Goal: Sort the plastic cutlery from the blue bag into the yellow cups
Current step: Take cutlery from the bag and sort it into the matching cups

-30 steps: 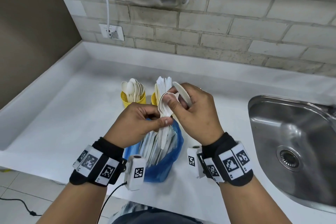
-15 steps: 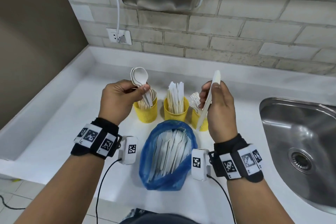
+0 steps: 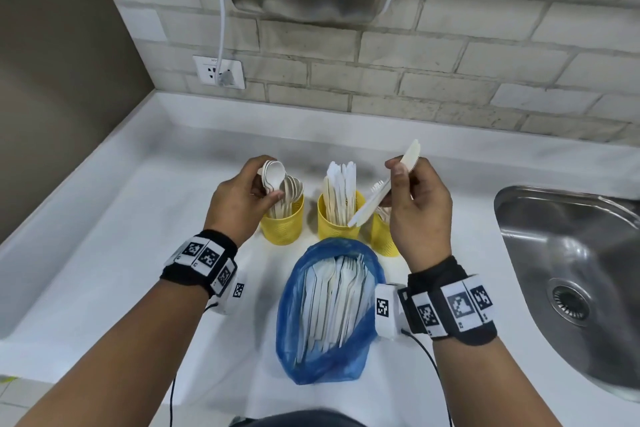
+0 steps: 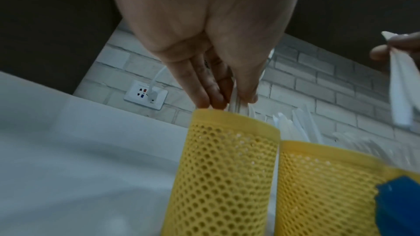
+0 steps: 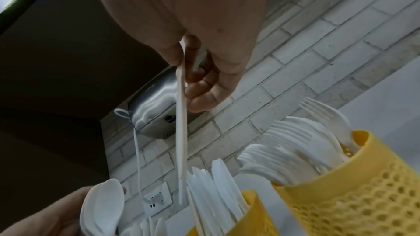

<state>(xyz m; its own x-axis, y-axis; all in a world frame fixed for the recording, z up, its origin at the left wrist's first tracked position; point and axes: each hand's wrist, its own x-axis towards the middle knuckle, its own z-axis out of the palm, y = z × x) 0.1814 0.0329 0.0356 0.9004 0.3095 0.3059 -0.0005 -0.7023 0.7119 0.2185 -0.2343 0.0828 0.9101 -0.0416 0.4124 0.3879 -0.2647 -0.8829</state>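
left hand pinches spoons over left cup, frame centre | right hand pinches knife, tilted above middle cup | bag of cutlery lower centre, just below the cups

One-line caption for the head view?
Left hand lowers spoons into a yellow cup; right hand holds a knife.

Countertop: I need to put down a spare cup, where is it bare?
Bare countertop lies left of the spoon cup, toward the corner, and behind the cups along the wall. Crowded: cups, blue bag and sink.
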